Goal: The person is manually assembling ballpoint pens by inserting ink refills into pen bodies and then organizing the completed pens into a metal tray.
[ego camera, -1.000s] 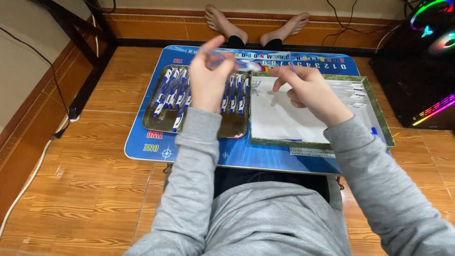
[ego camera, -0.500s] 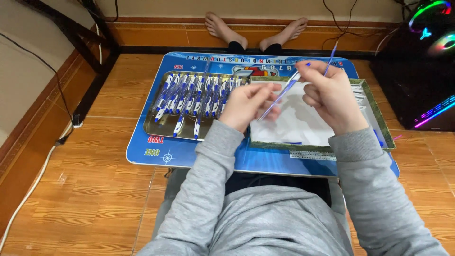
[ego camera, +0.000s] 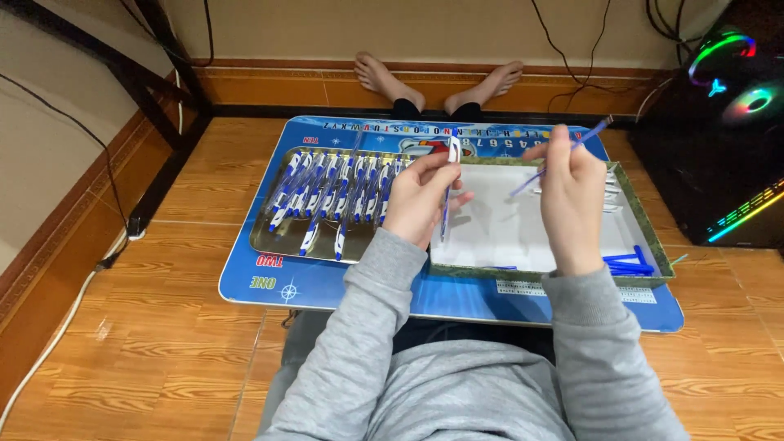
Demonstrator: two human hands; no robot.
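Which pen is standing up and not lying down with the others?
The blue-and-white pen in the left hand, held upright over the white box. All the other pens lie flat in the metal tray.

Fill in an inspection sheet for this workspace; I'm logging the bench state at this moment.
Surface: blue printed lap table on a wood-pattern floor.
Job's things: metal tray of blue-and-white pens; white-lined box with loose blue refills.
Clutter: nothing seen.
Hands: left hand holds a pen barrel upright; right hand holds a thin blue refill in its fingers.
Cables: white cable along the left wall; black cables behind.
Surroundings: lit computer case at right; bare feet beyond the table.
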